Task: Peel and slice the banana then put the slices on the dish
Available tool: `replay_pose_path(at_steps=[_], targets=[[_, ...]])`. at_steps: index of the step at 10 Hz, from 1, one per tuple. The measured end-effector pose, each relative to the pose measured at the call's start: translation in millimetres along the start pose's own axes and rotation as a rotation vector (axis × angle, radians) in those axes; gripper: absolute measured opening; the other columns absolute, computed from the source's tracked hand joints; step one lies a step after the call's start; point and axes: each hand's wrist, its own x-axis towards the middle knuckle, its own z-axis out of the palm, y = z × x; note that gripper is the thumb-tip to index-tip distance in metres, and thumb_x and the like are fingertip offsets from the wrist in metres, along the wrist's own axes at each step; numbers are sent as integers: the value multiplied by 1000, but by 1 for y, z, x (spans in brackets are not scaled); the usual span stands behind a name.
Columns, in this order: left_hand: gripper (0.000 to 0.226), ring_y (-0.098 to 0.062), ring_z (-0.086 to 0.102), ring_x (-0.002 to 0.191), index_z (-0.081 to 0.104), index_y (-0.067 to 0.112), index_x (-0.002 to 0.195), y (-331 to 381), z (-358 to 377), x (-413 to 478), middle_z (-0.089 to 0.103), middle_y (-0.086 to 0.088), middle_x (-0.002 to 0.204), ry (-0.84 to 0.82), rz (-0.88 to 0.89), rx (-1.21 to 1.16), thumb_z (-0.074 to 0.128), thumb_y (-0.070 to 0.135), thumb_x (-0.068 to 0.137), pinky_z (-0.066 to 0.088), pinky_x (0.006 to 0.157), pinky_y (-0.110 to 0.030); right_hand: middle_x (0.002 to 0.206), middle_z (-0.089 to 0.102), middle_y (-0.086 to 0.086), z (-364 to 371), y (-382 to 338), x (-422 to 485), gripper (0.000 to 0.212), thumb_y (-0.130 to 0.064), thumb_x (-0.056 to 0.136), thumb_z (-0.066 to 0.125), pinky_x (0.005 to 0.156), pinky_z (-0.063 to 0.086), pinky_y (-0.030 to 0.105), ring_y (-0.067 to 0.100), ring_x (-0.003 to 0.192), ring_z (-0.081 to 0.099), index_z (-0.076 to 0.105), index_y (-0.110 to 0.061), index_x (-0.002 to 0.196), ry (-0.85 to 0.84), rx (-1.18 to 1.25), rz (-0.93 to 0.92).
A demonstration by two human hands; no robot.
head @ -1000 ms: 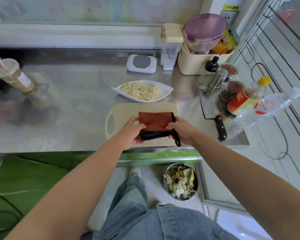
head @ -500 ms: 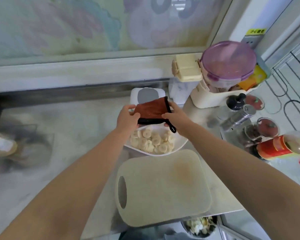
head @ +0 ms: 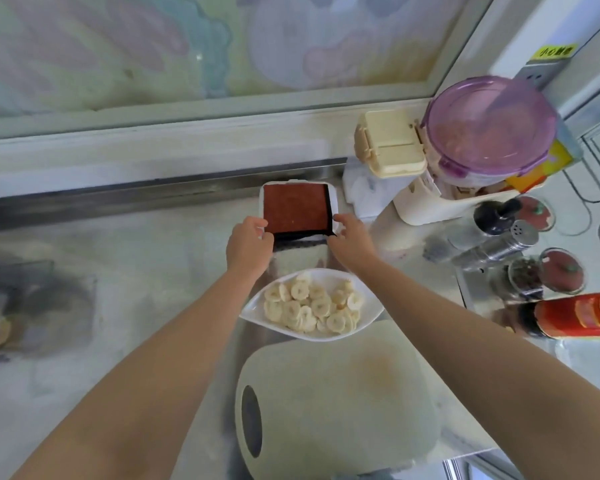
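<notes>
Basically done: banana slices (head: pixel 309 306) piled in dish (head: pixel 249 315) on counter (head: pixel 136 271). Left hand (head: pixel 248 245) and right hand (head: pixel 352 242), each grip pinching a near corner of cloth (head: pixel 295 209) atop white box (head: pixel 300 258). Risk: arms pulled back low could clip dish, spilling slices.

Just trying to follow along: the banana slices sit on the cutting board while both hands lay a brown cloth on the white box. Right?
Not quite. The head view shows the banana slices on the white dish, not the cutting board; the left hand and right hand do lay the brown cloth on the white box.
</notes>
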Motion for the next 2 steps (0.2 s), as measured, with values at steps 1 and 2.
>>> replay_pose_path(at_steps=[1, 2], targets=[[25, -19, 60, 90, 65, 18, 108, 3, -2, -11, 64, -2, 113, 1, 79, 72, 44, 13, 95, 44, 76, -27, 127, 54, 7, -3, 3, -11, 37, -11, 91, 50, 83, 45, 27, 21, 106, 57, 55, -16, 127, 0, -52, -76], [28, -21, 61, 91, 69, 16, 105, 8, -4, -21, 67, -1, 108, 0, 76, 95, 42, 15, 95, 44, 75, -28, 107, 66, 2, -7, 8, -22, 28, -9, 90, 49, 79, 49, 25, 17, 95, 62, 65, -19, 110, -57, -27, -123]])
